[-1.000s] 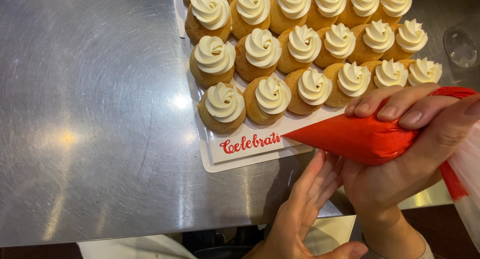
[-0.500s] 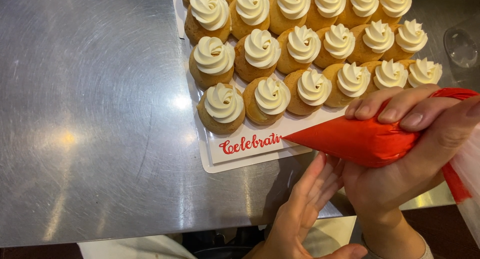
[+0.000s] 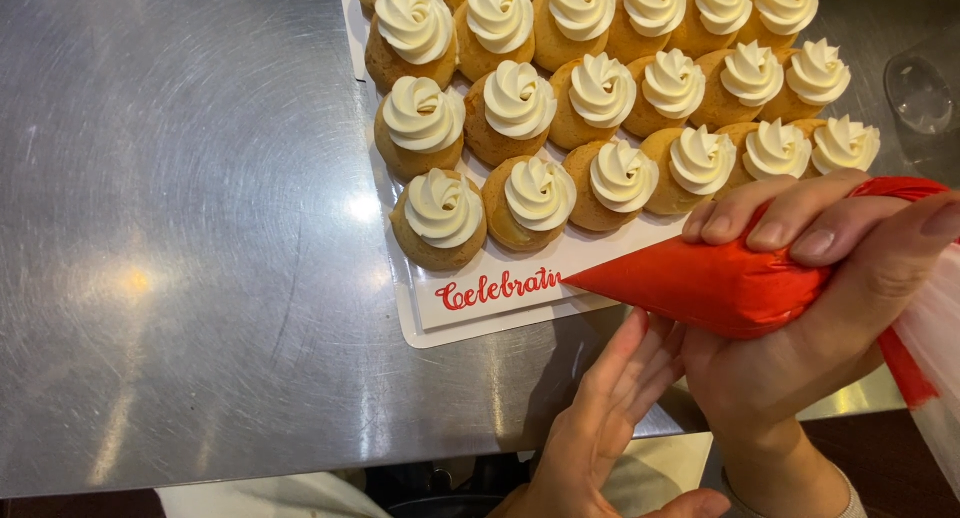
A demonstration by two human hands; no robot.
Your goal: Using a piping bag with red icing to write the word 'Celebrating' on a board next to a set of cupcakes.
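Observation:
My right hand (image 3: 840,308) is wrapped around a red piping bag (image 3: 700,283). The bag's pointed tip hovers just over the near edge of a white board (image 3: 480,318) with red lettering. On the board stand several rows of golden pastries (image 3: 440,218), each topped with a white cream swirl. My left hand (image 3: 600,428) is below the bag, flat and empty, its fingertips resting against the heel of my right hand.
The board lies on a brushed steel table (image 3: 200,228) whose near edge runs along the bottom of the view. A clear plastic item (image 3: 920,93) sits at the far right. White cloth shows below the table edge.

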